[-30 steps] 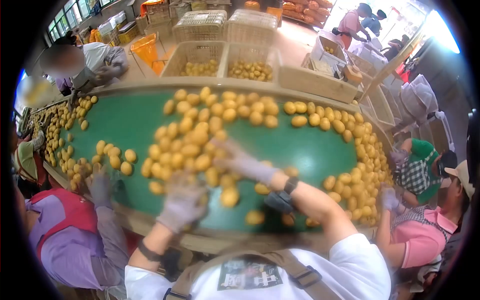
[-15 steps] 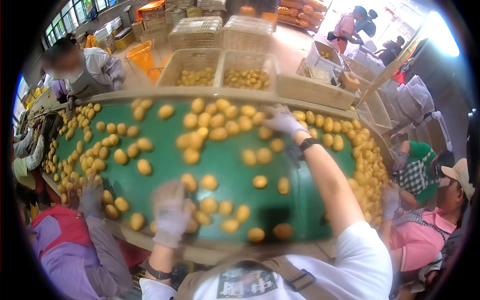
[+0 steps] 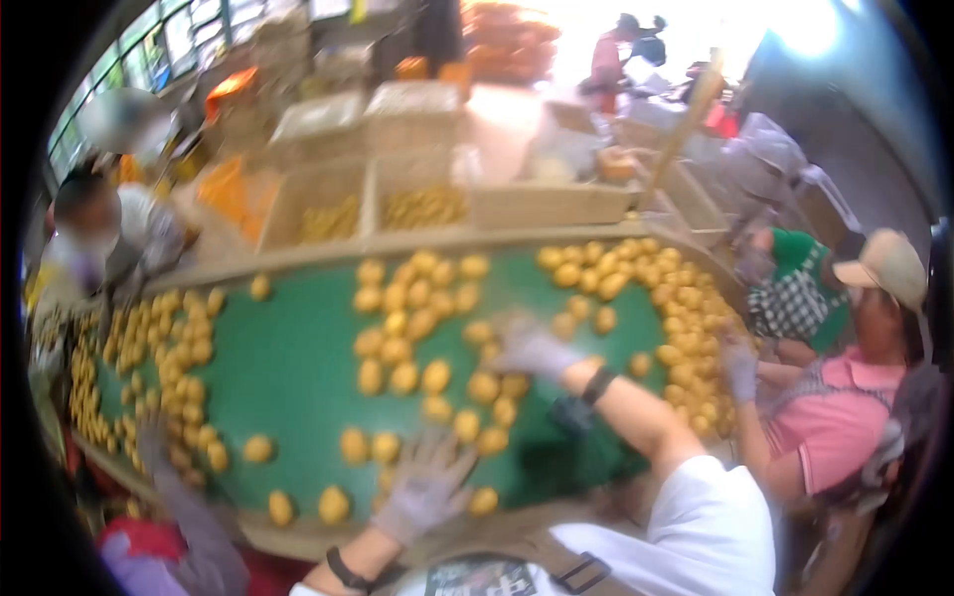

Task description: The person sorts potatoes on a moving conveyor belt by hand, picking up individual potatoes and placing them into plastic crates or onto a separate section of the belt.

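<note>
Yellow-brown potatoes [image 3: 422,296] lie in loose groups on the green table surface [image 3: 288,348]. My left hand [image 3: 427,487], in a pale glove, is near the table's front edge with its fingers spread; potatoes lie beside and just beyond the fingers. My right hand [image 3: 532,346], also gloved, reaches across the middle of the table. It is beside several potatoes, and its fingers are smeared by motion, so their pose and any hold are unclear.
Dense potatoes [image 3: 686,328] line the right end. A person in pink [image 3: 835,417] and one in green [image 3: 795,278] are at the right. A co-worker's gloved hand [image 3: 154,442] is at the left. Crates [image 3: 318,204] stand behind the raised rim [image 3: 417,238].
My left hand has moved right, with its fingers now spread. My right hand has come back toward me and slightly left. The view has shifted, and potatoes are grouped nearer the middle.
</note>
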Tool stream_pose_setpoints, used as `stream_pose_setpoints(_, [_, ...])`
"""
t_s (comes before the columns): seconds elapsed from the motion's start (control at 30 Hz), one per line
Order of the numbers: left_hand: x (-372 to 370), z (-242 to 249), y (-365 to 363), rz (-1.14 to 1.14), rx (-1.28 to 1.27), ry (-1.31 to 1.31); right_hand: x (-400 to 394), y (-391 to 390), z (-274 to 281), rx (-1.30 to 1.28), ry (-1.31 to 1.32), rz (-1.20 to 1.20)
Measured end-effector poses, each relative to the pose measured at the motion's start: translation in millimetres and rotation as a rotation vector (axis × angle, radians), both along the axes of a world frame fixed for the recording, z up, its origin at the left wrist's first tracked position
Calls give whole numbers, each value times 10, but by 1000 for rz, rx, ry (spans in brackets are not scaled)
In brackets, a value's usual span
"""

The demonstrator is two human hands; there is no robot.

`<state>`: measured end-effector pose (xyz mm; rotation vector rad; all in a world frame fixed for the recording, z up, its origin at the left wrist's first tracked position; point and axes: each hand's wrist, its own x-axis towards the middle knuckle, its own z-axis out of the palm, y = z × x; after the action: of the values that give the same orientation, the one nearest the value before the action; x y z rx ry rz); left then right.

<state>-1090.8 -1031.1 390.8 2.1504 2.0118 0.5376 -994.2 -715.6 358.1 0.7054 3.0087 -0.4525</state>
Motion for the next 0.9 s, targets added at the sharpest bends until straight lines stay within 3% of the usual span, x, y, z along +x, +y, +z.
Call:
stream_pose_setpoints(0.07, [3,-15,3,-54,-67,43,212,-334,103,88,80,-96])
stream_pose_setpoints(0.17, [-4,-61,-40,-4,-119,-54,358,-415,486,-14,-44,-171])
stream_pose_setpoints(0.27, [-30,146,-122,72,-168,-110,492,-348,435,-44,-5,-183])
stream_pose_setpoints(0.37, [-119,206,-212,159,-204,-176,666,-242,271,-321,384,-245])
stream_pose_setpoints(0.47, [-292,-36,-431,204,-79,-153,932,-270,698,-152,710,-359])
stream_pose_setpoints(0.53, [-269,-32,-470,223,-41,-109,1153,-84,1167,369,1054,-221])
stream_pose_setpoints(0.6, [-166,329,-515,237,-99,-50,1394,-82,1478,14,1554,-376])
stream_pose_setpoints(0.63, [-146,463,-490,254,-244,-70,1525,18,1631,61,1672,-414])
stream_pose_setpoints(0.7, [-137,450,-464,256,-234,8,1745,439,1894,384,1634,-468])
stream_pose_setpoints(0.77, [-114,435,-409,243,-189,51,1890,1152,2059,539,1464,-571])
stream_pose_setpoints(0.9, [-51,420,-303,175,-148,34,2063,2200,1765,411,880,-830])
